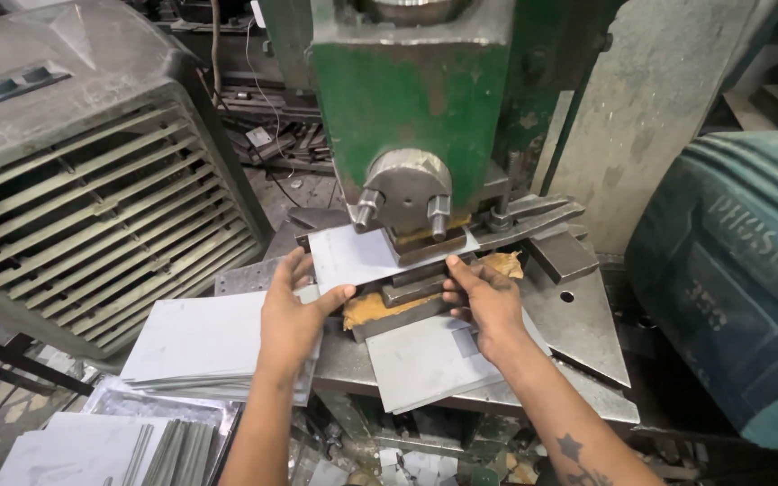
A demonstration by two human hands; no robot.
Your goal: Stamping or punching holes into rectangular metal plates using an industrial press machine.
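My left hand (292, 315) reaches forward, palm down, wrist straight. Thumb and fingers pinch the near-left edge of a thin grey metal sheet (357, 255), so this hand is closed on the sheet. The sheet lies flat, just ahead of my fingertips, its far end slid under the press head.

My right hand (488, 301) comes in from the right, forearm angled across the table. Its fingers are bent and rest against the stepped steel die block (416, 290) just left of them; the thumb points toward the sheet's near-right corner. Whether it grips anything I cannot tell.

Straight ahead of both hands stands the green press body (407, 99), paint worn, with a round steel ram plate (404, 191) carrying two bolts directly above the sheet. Brown cardboard padding (366, 309) sits between my hands, under the die block. Beneath my right wrist lies a loose grey sheet (425, 360) with a cut corner. Under and left of my left forearm is a stack of flat grey blanks (195, 342). These rest on a scuffed steel table (587, 333). Far left stands a dusty louvred metal housing (92, 216); far right, a teal drum (740, 270).
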